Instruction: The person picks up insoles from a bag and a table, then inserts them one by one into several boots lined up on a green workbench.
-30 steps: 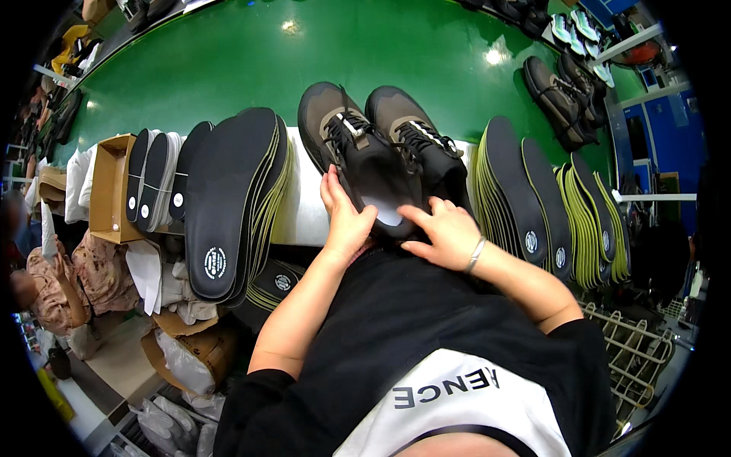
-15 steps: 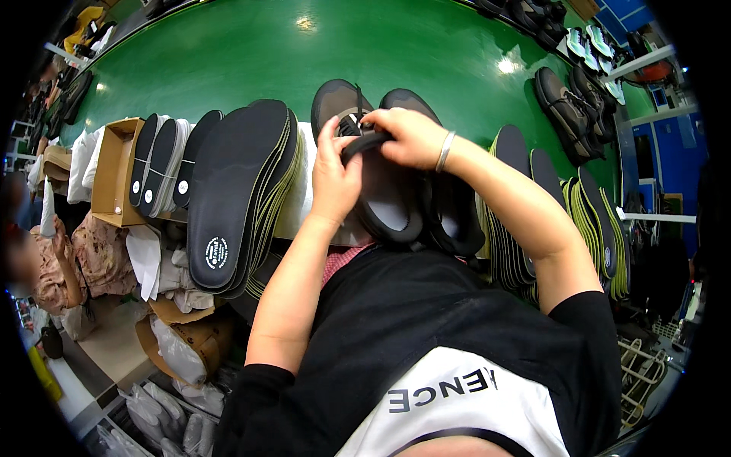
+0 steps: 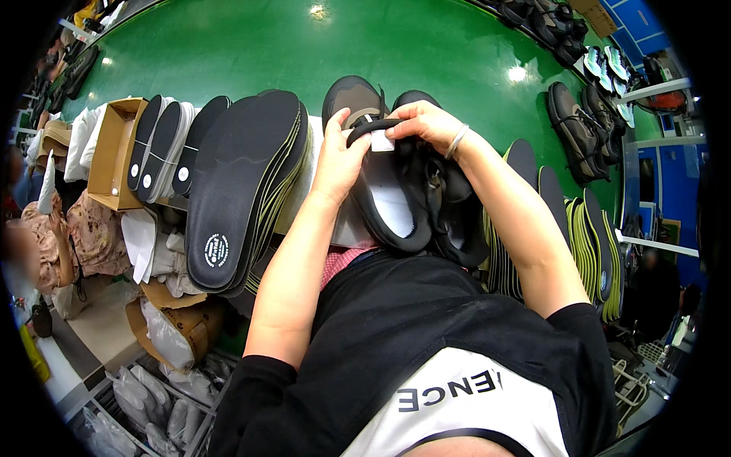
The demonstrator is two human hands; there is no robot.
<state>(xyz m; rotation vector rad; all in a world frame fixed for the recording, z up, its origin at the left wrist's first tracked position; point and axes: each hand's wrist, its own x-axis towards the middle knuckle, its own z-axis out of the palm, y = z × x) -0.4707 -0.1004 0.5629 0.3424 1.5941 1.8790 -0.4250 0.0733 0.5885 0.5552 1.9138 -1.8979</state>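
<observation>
In front of my body a brown and black shoe [image 3: 355,93] lies with its toe pointing away from me. My left hand [image 3: 339,161] pinches one end of its padded black tongue [image 3: 368,132], and my right hand [image 3: 426,126] grips the other end. The tongue is pulled up and folded over, so a small white label [image 3: 382,142] shows on it. Pale lining shows inside the open heel. The matching shoe [image 3: 461,199] lies close on the right, partly under my right hand and forearm.
Stacked black insoles [image 3: 245,164] stand at my left, beside banded insoles [image 3: 164,148] and a cardboard box [image 3: 114,156]. More insoles with green edges [image 3: 585,228] line my right. Brown shoes [image 3: 576,137] sit on the green table [image 3: 426,46]. A person [image 3: 103,236] is at far left.
The tongue has been folded further open, bringing the white label into view. My right hand has shifted slightly to the right; more of the shoe's inside shows.
</observation>
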